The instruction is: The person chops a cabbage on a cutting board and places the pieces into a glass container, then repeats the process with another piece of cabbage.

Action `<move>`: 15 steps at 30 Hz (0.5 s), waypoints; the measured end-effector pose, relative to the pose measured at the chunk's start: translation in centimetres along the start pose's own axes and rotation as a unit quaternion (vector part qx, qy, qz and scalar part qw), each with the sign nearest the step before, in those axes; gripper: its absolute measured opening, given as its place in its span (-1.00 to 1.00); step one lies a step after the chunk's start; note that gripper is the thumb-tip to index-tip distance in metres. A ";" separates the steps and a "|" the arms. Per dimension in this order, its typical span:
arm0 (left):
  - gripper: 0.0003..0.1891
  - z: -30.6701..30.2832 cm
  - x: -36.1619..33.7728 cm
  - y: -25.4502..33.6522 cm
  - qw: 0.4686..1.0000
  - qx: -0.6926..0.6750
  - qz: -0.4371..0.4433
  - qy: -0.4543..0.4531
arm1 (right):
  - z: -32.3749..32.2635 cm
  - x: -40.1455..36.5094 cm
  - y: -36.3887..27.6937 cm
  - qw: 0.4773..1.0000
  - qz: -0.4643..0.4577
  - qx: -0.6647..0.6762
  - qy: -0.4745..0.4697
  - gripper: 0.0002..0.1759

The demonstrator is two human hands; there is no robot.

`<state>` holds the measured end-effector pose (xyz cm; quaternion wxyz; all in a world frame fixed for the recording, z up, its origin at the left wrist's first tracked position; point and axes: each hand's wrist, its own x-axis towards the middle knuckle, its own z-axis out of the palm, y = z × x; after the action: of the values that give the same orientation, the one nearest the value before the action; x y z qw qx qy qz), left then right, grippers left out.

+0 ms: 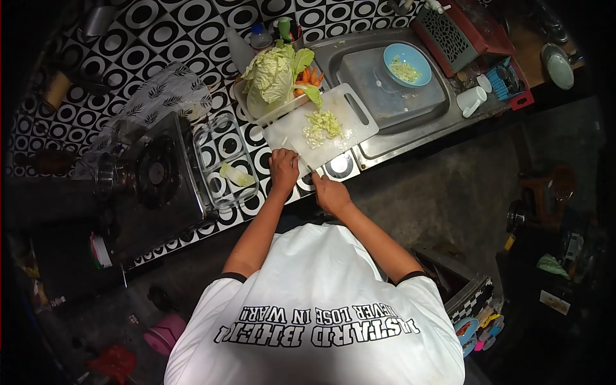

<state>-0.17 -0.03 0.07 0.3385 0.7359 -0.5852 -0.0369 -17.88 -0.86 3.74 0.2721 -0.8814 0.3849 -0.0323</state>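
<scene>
A white cutting board [346,106] lies on the patterned counter with a pile of chopped cabbage [323,123] in its middle. My left hand [284,168] sits knuckles up on the board's near corner, fingers curled down on a small pale cabbage piece [287,142]. Just to its right, my right hand [330,192] grips a knife [313,172] whose blade points toward the left hand. Behind the board, a head of cabbage [273,76] and carrots [309,76] lie in a white tray [256,115].
A blue bowl [407,64] with chopped cabbage rests on a grey container in the steel sink [410,131]. Left of the board stand a glass dish [221,144] holding a cabbage leaf and a gas stove [157,173]. A white mug [471,99] and red box [459,35] stand at the right.
</scene>
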 end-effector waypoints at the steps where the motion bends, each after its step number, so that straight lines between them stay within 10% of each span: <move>1: -0.90 0.0 0.0 0.0 1.000 -0.001 -0.001 0.003 | 0.1 -0.1 0.1 1.000 -0.004 -0.003 0.007 -0.71; 15: -0.90 -0.1 0.2 0.3 1.000 -0.008 -0.016 -0.003 | 0.0 -0.1 0.1 1.000 -0.006 -0.004 -0.009 -0.76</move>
<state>-0.26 -0.23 0.36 0.3423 0.7421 -0.5742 -0.0489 -18.03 -0.81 3.68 0.2720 -0.8848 0.3776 -0.0246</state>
